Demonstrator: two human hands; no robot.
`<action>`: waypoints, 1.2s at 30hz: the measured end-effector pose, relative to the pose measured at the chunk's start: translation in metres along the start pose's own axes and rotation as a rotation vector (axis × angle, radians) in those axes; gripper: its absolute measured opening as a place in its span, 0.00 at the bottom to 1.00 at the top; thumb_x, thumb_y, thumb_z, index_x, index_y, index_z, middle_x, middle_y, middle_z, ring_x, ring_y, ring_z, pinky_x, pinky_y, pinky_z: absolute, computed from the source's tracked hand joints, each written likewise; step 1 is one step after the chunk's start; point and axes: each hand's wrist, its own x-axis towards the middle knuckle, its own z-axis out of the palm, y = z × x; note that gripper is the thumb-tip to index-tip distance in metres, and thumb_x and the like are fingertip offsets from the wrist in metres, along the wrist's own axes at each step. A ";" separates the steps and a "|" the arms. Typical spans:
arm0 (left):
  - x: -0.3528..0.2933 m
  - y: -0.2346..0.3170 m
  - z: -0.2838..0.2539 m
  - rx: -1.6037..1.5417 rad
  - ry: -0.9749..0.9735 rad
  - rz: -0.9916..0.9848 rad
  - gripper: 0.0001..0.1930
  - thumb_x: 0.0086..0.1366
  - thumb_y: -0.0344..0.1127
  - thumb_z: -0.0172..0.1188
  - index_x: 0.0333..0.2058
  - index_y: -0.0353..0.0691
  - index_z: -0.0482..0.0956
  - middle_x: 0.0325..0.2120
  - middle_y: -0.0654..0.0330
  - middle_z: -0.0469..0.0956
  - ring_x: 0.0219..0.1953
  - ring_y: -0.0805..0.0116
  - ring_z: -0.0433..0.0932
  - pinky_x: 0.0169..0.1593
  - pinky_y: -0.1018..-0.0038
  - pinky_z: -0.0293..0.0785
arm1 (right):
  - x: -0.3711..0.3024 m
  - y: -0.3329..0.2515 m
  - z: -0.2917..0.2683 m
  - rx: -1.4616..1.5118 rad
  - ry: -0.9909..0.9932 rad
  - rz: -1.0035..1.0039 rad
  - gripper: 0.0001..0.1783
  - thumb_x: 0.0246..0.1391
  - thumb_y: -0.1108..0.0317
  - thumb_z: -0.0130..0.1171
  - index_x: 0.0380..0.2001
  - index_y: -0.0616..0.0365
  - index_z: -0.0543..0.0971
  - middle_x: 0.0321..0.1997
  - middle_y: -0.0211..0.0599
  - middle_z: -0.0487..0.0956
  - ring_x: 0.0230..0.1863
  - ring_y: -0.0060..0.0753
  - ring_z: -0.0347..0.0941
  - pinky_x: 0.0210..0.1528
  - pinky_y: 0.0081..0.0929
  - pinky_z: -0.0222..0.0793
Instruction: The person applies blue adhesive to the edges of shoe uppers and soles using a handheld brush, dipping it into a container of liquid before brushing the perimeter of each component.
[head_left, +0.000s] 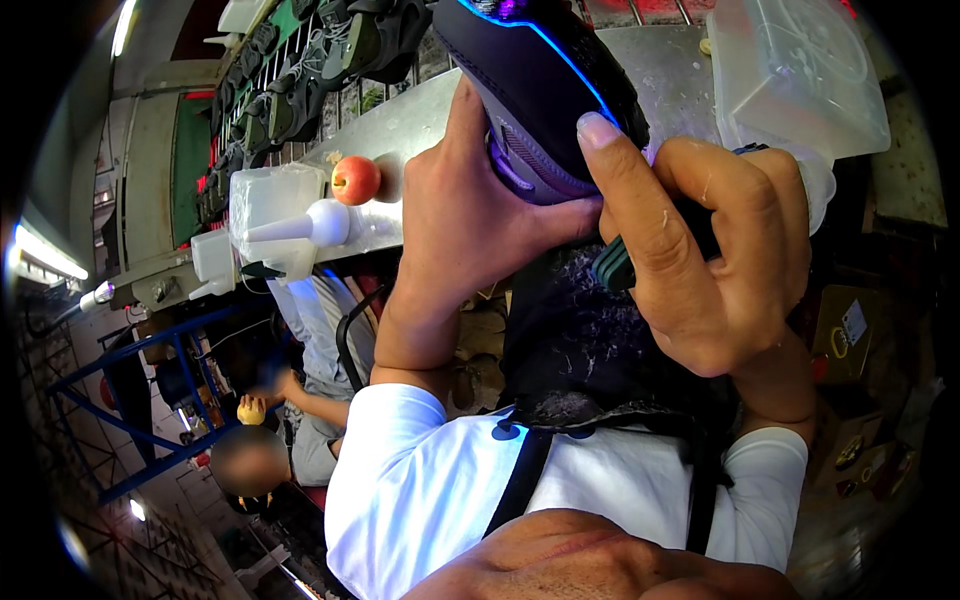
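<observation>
A dark shoe [540, 95] is tilted up in front of me, with a glowing blue line along one edge and purple-lit trim lower down. My left hand [465, 205] grips it from the left and below, thumb along its lower end. Close against the shoe's right side is my right hand [715, 250], its fingers curled and one fingertip by the blue line. A dark green ridged handle [613, 266] pokes out below those fingers; the rest of that tool is hidden. Threadlike whitish residue clings to the right fingers.
On the metal bench [400, 125] at left are an apple [356, 181], a white nozzle bottle [325, 223] and a translucent container [262, 195]. A clear plastic box [800, 75] stands at right. Several shoes [300, 95] line a rack at far left. Another person [315, 405] sits at left.
</observation>
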 end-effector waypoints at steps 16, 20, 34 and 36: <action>0.000 0.008 -0.004 0.112 -0.015 0.039 0.51 0.40 0.48 0.83 0.61 0.36 0.65 0.36 0.48 0.86 0.40 0.50 0.87 0.42 0.64 0.84 | 0.003 -0.001 0.000 -0.001 -0.010 0.015 0.29 0.36 0.80 0.71 0.49 0.60 0.86 0.33 0.32 0.73 0.29 0.26 0.64 0.23 0.19 0.59; -0.001 0.004 -0.002 0.071 0.011 0.064 0.51 0.41 0.48 0.83 0.61 0.36 0.65 0.36 0.48 0.86 0.40 0.50 0.87 0.42 0.64 0.84 | 0.004 -0.002 0.000 0.014 -0.013 0.023 0.28 0.38 0.81 0.71 0.49 0.61 0.86 0.34 0.33 0.73 0.29 0.26 0.64 0.24 0.20 0.59; -0.002 0.005 -0.002 0.095 0.011 0.064 0.54 0.41 0.48 0.83 0.64 0.35 0.63 0.37 0.48 0.86 0.39 0.49 0.87 0.42 0.64 0.84 | 0.007 -0.003 -0.001 0.047 0.004 0.049 0.26 0.41 0.81 0.70 0.48 0.61 0.86 0.34 0.32 0.74 0.29 0.27 0.64 0.25 0.21 0.62; -0.002 0.005 -0.002 0.085 0.013 0.063 0.54 0.40 0.49 0.83 0.64 0.35 0.62 0.37 0.48 0.86 0.39 0.49 0.87 0.42 0.64 0.84 | 0.007 -0.004 -0.002 0.050 -0.010 0.066 0.27 0.40 0.81 0.70 0.49 0.61 0.85 0.34 0.33 0.74 0.30 0.27 0.65 0.26 0.21 0.63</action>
